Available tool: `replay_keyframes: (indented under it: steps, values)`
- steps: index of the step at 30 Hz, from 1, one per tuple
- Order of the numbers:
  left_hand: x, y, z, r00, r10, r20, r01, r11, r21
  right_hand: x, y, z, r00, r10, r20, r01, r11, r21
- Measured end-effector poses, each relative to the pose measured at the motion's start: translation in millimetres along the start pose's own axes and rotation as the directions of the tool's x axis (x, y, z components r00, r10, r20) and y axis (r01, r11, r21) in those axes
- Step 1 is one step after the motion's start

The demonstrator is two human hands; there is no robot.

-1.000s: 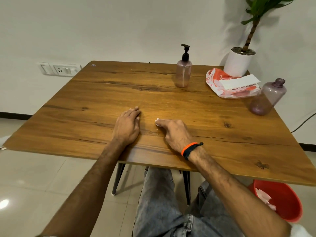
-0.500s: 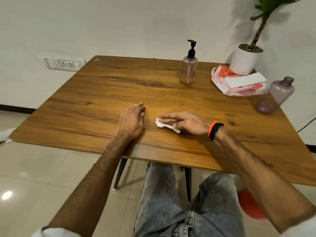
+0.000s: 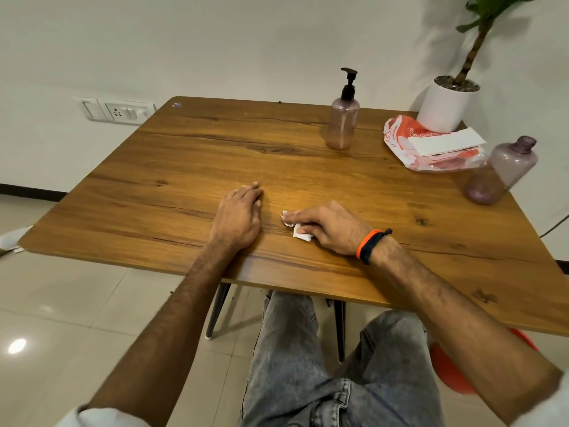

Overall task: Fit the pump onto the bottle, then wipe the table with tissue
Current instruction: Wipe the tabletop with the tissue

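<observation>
White plant pot (image 3: 443, 110) at far right desk corner; orange tissue packet (image 3: 409, 140) just before it; wall socket (image 3: 118, 111) left; red bucket (image 3: 452, 374) on floor.

home room, wooden table (image 3: 191, 167), potted plant (image 3: 446, 103)
</observation>
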State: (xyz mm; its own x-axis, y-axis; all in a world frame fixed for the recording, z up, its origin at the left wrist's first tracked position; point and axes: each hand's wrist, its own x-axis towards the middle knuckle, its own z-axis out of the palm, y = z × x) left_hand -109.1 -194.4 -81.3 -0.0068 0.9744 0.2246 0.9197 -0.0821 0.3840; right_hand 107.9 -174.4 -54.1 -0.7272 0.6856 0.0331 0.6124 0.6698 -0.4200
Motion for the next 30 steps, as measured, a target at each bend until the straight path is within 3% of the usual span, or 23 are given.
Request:
replay_keyframes:
  steps: [5, 13, 16, 18, 20, 23, 27, 30]
  values:
    - [-0.6, 0.5, 0.1, 1.0, -0.004, 0.002, 0.004, 1.0, 0.006, -3.9, -10.0, 15.5, 0.989, 0.023, -0.146, -0.023, 1.0, 0.002]
    - [-1.9, 2.1, -2.2, 1.0, -0.016, 0.017, 0.016, 1.0, -0.013, -29.5, -31.1, 22.6, 0.99, -0.093, -0.103, 0.102, 0.99, 0.092]
    - [-2.4, 2.8, -3.1, 1.0, -0.013, 0.019, 0.014, 1.0, -0.014, -45.3, -36.5, 27.9, 0.983, -0.177, -0.039, 0.181, 0.949, 0.259]
    - [-2.0, 2.6, -3.1, 1.0, -0.011, 0.023, 0.012, 1.0, -0.018, -47.4, -32.4, 23.2, 0.992, -0.117, -0.046, 0.125, 0.882, 0.454]
    - [-1.9, 2.9, -3.7, 1.0, -0.008, 0.029, 0.009, 1.0, -0.025, -39.8, -22.4, 15.2, 0.989, 0.014, -0.146, 0.07, 0.831, 0.552]
    - [-2.6, 3.9, -5.3, 1.0, -0.011, 0.028, 0.011, 1.0, -0.024, -15.6, -6.3, 4.6, 0.942, 0.139, -0.304, -0.01, 0.921, 0.389]
    - [-2.8, 4.7, -5.0, 1.0, -0.015, 0.027, 0.016, 1.0, -0.021, 9.4, 1.4, 2.7, 0.978, 0.118, -0.174, -0.091, 0.983, 0.158]
    - [-1.6, 4.0, -4.4, 0.999, -0.023, 0.025, 0.024, 1.0, -0.018, 9.0, -5.0, 9.3, 0.991, 0.066, -0.119, -0.055, 0.994, 0.09]
